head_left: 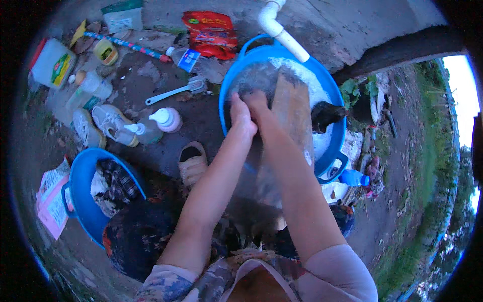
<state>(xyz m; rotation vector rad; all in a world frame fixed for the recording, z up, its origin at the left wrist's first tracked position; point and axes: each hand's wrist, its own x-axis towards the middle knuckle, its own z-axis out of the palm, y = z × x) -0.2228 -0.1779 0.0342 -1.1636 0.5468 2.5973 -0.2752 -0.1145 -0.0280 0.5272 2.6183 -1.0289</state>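
My left hand and my right hand come together over the near left part of a large blue basin. Both look closed, with the fingers blurred against a dark grey mass, and what they hold is hard to make out. Right beside my right hand a wooden washboard leans in the basin, slanting toward me. White suds lie along the basin's far and right sides. A dark wet cloth hangs on its right rim.
A white pipe comes down over the basin's far rim. Leftward are a scrub brush, a pump bottle, white shoes and a slipper. A smaller blue tub holds clothes near my left knee. A blue-capped bottle lies right.
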